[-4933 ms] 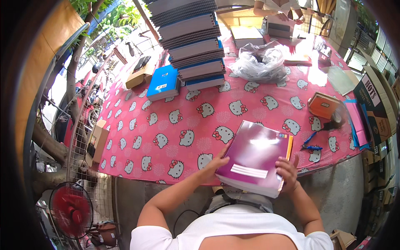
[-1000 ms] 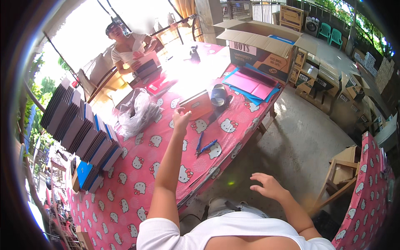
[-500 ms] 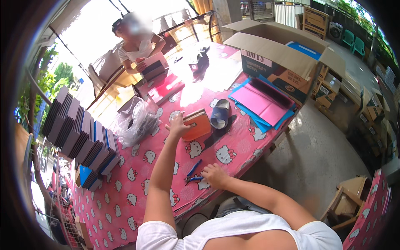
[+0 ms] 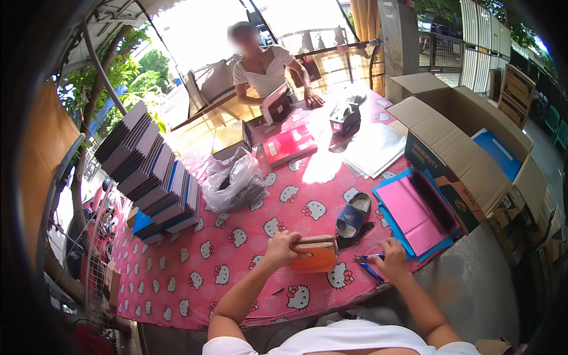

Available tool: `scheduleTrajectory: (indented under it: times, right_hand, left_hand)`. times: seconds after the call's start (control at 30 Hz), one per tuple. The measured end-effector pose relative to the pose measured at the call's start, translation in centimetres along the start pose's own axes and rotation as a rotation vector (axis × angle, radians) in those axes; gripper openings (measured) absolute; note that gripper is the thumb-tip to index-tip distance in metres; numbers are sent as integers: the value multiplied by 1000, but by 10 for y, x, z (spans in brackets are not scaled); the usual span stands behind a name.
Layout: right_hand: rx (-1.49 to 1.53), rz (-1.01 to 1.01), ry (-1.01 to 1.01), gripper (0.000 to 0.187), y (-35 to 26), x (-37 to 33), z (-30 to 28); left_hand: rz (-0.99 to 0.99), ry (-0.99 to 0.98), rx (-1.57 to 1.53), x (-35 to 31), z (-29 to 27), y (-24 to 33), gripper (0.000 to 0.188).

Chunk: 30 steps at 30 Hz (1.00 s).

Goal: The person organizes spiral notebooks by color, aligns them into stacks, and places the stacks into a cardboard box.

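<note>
My left hand [image 4: 281, 251] is closed on the near left end of an orange block [image 4: 315, 259] with a brown, wood-like top, resting at or just above the pink patterned tablecloth [image 4: 248, 278]. My right hand [image 4: 393, 261] grips blue-handled pliers [image 4: 371, 271] near the table's front edge, their jaws pointing left toward the block. Beyond the block lies a single blue slipper [image 4: 354, 215], close to both hands. Right of it, near my right hand, pink folders [image 4: 409, 204] rest on blue folders [image 4: 387, 220].
Tall stacks of dark-edged folders [image 4: 151, 171] stand at the left, beside a clear plastic bag [image 4: 234, 183]. Farther back are a red box [image 4: 290, 145] and clear plastic sheets [image 4: 378, 148]. An open carton [image 4: 455, 157] stands right. A person [image 4: 263, 74] works across the table.
My left hand has brought the orange block nearer, away from the slipper. My right hand has lifted the pliers and moved right. The view has turned. The other person's hand now rests on the table.
</note>
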State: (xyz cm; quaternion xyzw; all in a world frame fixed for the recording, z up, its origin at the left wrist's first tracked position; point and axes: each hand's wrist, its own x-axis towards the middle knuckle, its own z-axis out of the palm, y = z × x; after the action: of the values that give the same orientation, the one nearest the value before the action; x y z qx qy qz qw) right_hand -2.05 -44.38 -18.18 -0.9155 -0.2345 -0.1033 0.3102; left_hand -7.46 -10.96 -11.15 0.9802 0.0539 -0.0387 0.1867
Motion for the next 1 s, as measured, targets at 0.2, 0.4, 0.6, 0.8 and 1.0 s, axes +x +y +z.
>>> scheduleTrajectory:
  times: [0.2, 0.4, 0.6, 0.8, 1.0]
  right_hand:
    - [81, -88, -25, 35, 46, 105, 67]
    - [122, 73, -251, 28, 34, 98, 49]
    - [252, 90, -152, 48, 26, 82, -3]
    - [568, -225, -274, 42, 52, 19, -224]
    - [241, -227, 215, 35, 127, -63, -422]
  left_hand:
    - [-48, -23, 100, -39, 25, 22, 57]
    - [-83, -216, 113, -41, 8, 36, 62]
    - [123, -55, -238, 13, -26, 83, 59]
    - [141, -18, -816, 84, -46, 223, 57]
    - [350, -51, -921, 151, -58, 386, 53]
